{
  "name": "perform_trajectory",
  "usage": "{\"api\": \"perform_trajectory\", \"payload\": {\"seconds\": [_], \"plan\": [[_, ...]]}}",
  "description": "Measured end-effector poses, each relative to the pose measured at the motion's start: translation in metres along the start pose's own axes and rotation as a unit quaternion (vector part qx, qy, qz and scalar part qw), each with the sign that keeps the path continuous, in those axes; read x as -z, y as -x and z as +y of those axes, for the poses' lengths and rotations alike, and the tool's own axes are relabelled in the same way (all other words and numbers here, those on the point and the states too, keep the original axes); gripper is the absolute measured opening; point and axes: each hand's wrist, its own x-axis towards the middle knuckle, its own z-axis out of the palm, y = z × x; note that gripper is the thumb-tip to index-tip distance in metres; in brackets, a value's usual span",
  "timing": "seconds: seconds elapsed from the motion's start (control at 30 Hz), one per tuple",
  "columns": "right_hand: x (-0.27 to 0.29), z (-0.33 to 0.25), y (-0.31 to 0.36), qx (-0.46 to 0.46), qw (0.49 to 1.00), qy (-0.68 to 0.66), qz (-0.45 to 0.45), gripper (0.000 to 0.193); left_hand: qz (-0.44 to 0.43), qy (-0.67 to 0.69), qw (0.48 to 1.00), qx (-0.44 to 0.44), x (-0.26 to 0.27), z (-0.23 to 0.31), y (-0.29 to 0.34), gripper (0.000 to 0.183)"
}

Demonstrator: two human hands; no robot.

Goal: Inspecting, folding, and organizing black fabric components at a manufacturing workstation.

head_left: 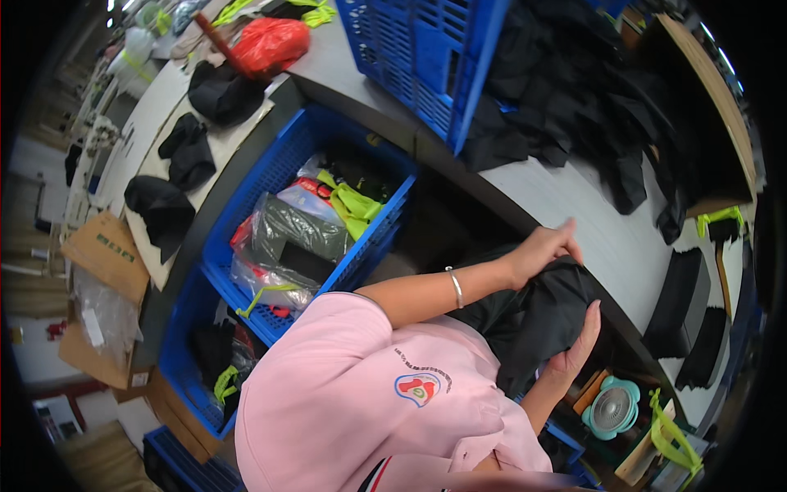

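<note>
A piece of black fabric (545,316) is bunched between my two hands, in front of the pink shirt. My left hand (543,252), with a silver bangle on its wrist, grips the fabric's upper edge, its fingers bent over and partly hiding one another. Lower down, my right hand (572,348) holds the same fabric from the side, thumb and fingers closing on its edge. Part of the fabric hangs into the dark gap beside the table. Its exact kind cannot be made out.
A grey worktable (566,197) bears a heap of black fabric pieces (574,98), an upright blue crate (418,57) and stacked black strips (680,299). At left, a blue basket (221,254) holds bagged items. A turquoise fan (613,407) stands below the table; cardboard boxes (106,254) sit far left.
</note>
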Motion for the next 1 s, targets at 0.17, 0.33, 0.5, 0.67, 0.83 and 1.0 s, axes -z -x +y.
{"api": "perform_trajectory", "payload": {"seconds": [0.17,0.33,0.5,0.67,0.83,1.0], "plan": [[0.010,-0.015,-0.035,0.194,0.920,0.339,-0.046,0.024,-0.187,0.122,0.956,0.189,-0.021,-0.030,0.035,0.029],[0.026,0.101,-0.083,0.099,0.897,0.295,-0.314,0.013,-0.223,0.085,0.955,0.175,-0.037,-0.032,0.043,0.034],[0.050,0.187,-0.066,0.050,0.935,0.244,-0.251,0.017,-0.163,0.023,0.978,0.125,-0.079,-0.013,0.022,0.056],[0.063,0.226,-0.055,0.260,0.913,0.279,-0.144,0.018,-0.014,-0.032,0.999,0.025,-0.058,-0.022,-0.001,0.063],[0.073,0.071,-0.030,0.096,0.968,0.227,0.048,0.026,0.082,-0.001,0.991,0.109,-0.059,0.010,0.013,0.060],[0.034,0.014,-0.017,0.341,0.844,0.414,-0.007,0.023,0.006,-0.190,0.981,0.028,-0.061,-0.018,0.011,0.057]]}}
